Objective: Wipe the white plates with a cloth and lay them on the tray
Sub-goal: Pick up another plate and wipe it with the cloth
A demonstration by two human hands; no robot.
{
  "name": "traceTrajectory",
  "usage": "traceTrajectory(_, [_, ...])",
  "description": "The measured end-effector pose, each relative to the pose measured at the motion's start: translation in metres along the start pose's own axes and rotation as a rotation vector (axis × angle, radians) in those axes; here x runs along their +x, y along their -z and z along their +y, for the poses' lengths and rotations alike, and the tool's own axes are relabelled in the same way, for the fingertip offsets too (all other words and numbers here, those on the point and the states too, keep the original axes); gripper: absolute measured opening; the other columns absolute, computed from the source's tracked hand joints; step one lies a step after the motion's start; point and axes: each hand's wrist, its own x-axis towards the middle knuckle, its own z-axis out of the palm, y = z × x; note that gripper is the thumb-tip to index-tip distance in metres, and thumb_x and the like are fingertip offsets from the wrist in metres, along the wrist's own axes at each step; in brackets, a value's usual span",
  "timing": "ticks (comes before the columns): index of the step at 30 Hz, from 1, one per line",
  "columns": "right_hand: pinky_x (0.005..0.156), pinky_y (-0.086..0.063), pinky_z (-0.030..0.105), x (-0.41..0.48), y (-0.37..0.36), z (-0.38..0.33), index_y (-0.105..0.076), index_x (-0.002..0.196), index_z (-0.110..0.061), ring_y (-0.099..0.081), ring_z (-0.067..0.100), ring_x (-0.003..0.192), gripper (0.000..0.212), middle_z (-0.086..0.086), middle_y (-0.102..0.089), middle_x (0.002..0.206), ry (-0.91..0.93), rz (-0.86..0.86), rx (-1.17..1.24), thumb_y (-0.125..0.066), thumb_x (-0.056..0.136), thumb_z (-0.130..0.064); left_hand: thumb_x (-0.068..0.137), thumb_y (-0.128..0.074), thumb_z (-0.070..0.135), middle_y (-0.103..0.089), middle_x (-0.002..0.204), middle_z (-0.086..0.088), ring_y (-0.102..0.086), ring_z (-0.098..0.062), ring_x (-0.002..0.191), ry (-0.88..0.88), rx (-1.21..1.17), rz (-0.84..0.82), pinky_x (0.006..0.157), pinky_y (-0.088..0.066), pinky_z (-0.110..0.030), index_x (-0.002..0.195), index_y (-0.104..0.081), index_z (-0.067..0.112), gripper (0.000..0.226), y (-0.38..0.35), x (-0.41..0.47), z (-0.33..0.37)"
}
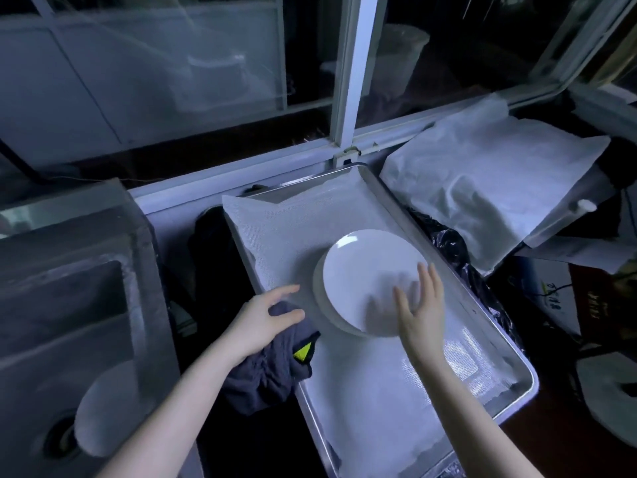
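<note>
1. Dim counter by a window, lined metal tray on it.
2. Right hand: fingers spread flat, holding nothing, over the stack of white plates mid-tray, probably squaring it up.
3. Left hand gripped the dark cloth at the tray's left edge, kept handy for wiping, I guess.

Grey sink w/ drain at left. White window frame at back, glass dark. Right: white sheet draped over a heap, crumpled black plastic beside it. Red box at far right.
</note>
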Motion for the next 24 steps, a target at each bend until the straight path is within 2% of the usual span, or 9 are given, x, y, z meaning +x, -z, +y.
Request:
traceTrajectory(4, [0.121, -0.022, 0.044, -0.031, -0.040, -0.053, -0.055, 0.138, -0.011, -0.030, 0.024, 0.147, 0.044, 0.007, -0.035, 0.159, 0.284, -0.136, -0.054, -0.064, 0.096, -0.013, 0.085, -0.076, 0.028, -0.067, 0.115, 0.020, -0.057, 0.006, 0.112, -0.031, -0.055, 0.143, 0.089, -0.037, -0.006, 0.112, -0.067, 0.042, 0.032, 0.042, -0.032, -0.013])
traceTrajectory(9, [0.106, -0.036, 0.017, -0.088, -0.108, -0.125, -0.071, 0.118, -0.011, -0.058, 0.016, 0.123, 0.025, 0.000, -0.062, 0.130, 0.470, -0.513, -0.013, -0.067, 0.094, -0.014, 0.087, -0.074, 0.024, -0.069, 0.109, 0.018, -0.061, 0.003, 0.104, -0.048, -0.151, 0.392, 0.083, -0.042, -0.005, 0.113, -0.069, 0.032, 0.028, 0.107, -0.081, -0.042])
traceTrajectory(11, [0.104, -0.042, 0.018, -0.117, -0.141, -0.148, -0.072, 0.119, -0.013, -0.060, 0.010, 0.118, 0.026, -0.005, -0.063, 0.125, 0.496, -0.697, 0.037, -0.069, 0.093, -0.016, 0.087, -0.074, 0.024, -0.070, 0.111, 0.014, -0.061, -0.001, 0.105, -0.023, -0.196, 0.540, 0.089, -0.046, -0.016, 0.112, -0.069, 0.033, 0.027, 0.136, -0.102, -0.060])
traceTrajectory(13, [0.101, -0.049, 0.029, -0.147, -0.174, -0.166, -0.068, 0.126, -0.016, -0.062, 0.007, 0.115, 0.035, -0.008, -0.062, 0.124, 0.449, -0.872, 0.092, -0.072, 0.091, -0.020, 0.088, -0.074, 0.023, -0.069, 0.112, 0.012, -0.062, -0.003, 0.105, 0.022, -0.314, 0.674, 0.089, -0.048, -0.021, 0.110, -0.068, 0.034, 0.025, 0.165, -0.123, -0.081])
traceTrajectory(14, [0.098, -0.052, 0.031, -0.163, -0.191, -0.174, -0.065, 0.130, -0.020, -0.062, 0.005, 0.113, 0.041, -0.010, -0.061, 0.123, 0.408, -0.952, 0.113, -0.074, 0.090, -0.022, 0.088, -0.073, 0.023, -0.069, 0.110, 0.014, -0.062, 0.000, 0.103, 0.044, -0.381, 0.731, 0.085, -0.048, -0.017, 0.108, -0.067, 0.036, 0.025, 0.180, -0.134, -0.091])
traceTrajectory(17, [0.091, -0.052, 0.022, -0.206, -0.242, -0.193, -0.060, 0.133, -0.027, -0.063, 0.001, 0.106, 0.055, -0.014, -0.060, 0.123, 0.320, -1.069, 0.140, -0.081, 0.083, -0.022, 0.086, -0.074, 0.024, -0.068, 0.107, 0.017, -0.063, 0.009, 0.094, 0.095, -0.588, 0.856, 0.071, -0.047, -0.007, 0.107, -0.065, 0.039, 0.027, 0.215, -0.162, -0.124])
traceTrajectory(20, [0.095, -0.049, 0.024, -0.242, -0.292, -0.206, -0.064, 0.124, -0.022, -0.062, 0.005, 0.110, 0.049, -0.005, -0.066, 0.120, 0.219, -1.087, 0.176, -0.081, 0.081, -0.007, 0.086, -0.075, 0.021, -0.066, 0.116, 0.010, -0.062, -0.002, 0.107, 0.142, -0.714, 0.918, 0.086, -0.050, -0.019, 0.116, -0.061, 0.036, 0.036, 0.238, -0.187, -0.160])
traceTrajectory(22, [0.092, -0.050, 0.025, -0.263, -0.320, -0.211, -0.069, 0.106, -0.027, -0.065, 0.006, 0.100, 0.038, -0.005, -0.072, 0.107, 0.132, -1.094, 0.190, -0.077, 0.082, 0.000, 0.083, -0.077, 0.016, -0.064, 0.119, 0.012, -0.058, -0.007, 0.116, 0.185, -0.721, 0.910, 0.100, -0.048, -0.031, 0.127, -0.055, 0.038, 0.053, 0.251, -0.204, -0.186])
traceTrajectory(24, [0.087, -0.051, 0.026, -0.282, -0.344, -0.213, -0.070, 0.093, -0.027, -0.067, 0.009, 0.090, 0.033, 0.000, -0.074, 0.097, -0.035, -1.093, 0.243, -0.075, 0.083, 0.004, 0.080, -0.079, 0.010, -0.060, 0.123, 0.017, -0.056, -0.005, 0.118, 0.223, -0.662, 0.839, 0.102, -0.045, -0.032, 0.137, -0.043, 0.045, 0.075, 0.262, -0.218, -0.213])
